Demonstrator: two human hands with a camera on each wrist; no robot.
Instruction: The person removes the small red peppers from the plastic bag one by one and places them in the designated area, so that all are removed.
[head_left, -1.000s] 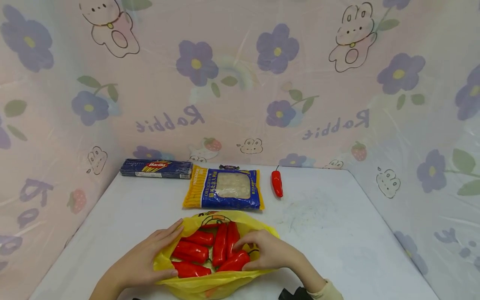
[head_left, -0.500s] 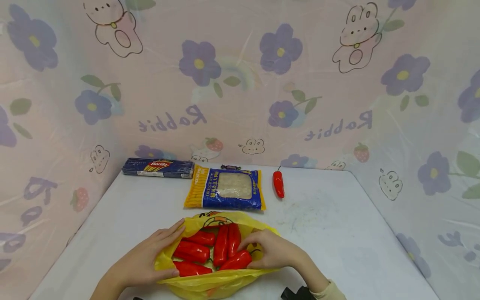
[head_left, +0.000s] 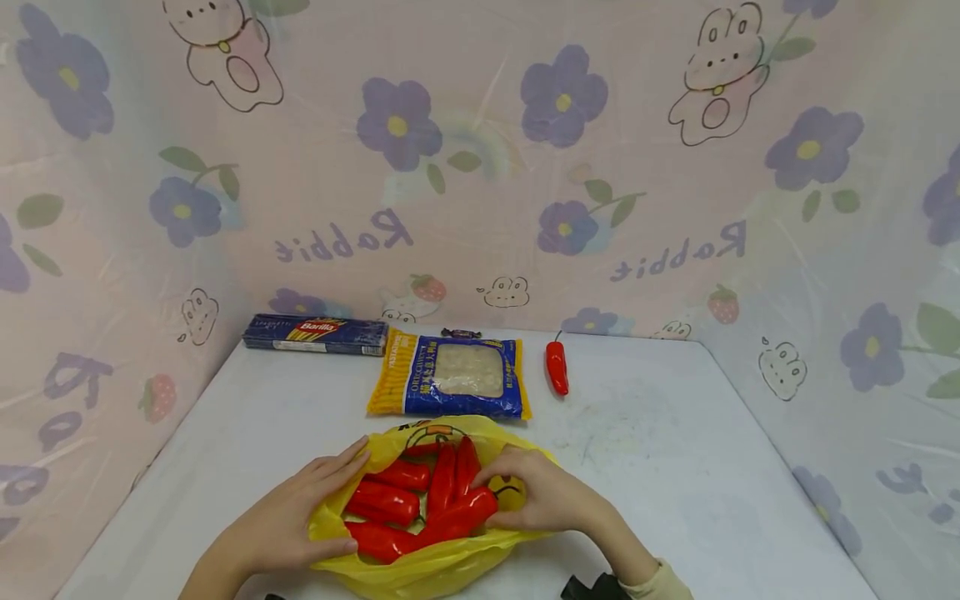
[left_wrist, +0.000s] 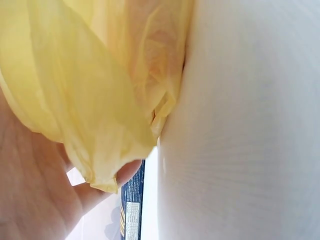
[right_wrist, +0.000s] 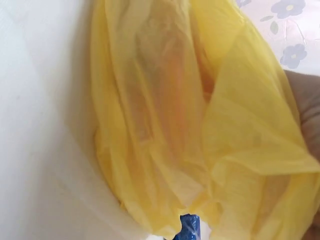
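Note:
A yellow plastic bag [head_left: 420, 575] lies on the table with its mouth spread, and several red chili peppers [head_left: 386, 502] are inside. Against the bag's left rim rests my left hand [head_left: 281, 521], fingers long and nearly straight, thumb near a pepper at the front. In the left wrist view, the bag [left_wrist: 95, 100] drapes over those fingers and hides most of them. My right hand [head_left: 551, 492] reaches in at the right side and pinches a red chili pepper [head_left: 457, 515] close to its stem. From the right wrist, the bag [right_wrist: 165, 125] conceals the fingers.
Beyond the bag lies a blue and yellow pasta packet [head_left: 461, 379], with a small dark wrapped candy [head_left: 461, 333] behind it. A blue Barilla box [head_left: 317, 335] is at the back left. One red chili pepper [head_left: 557, 368] lies right of the packet.
The pepper at my right hand has shifted up and leftward, overlapping the front-left pepper. My right hand has risen slightly with it. The left hand stays in place.

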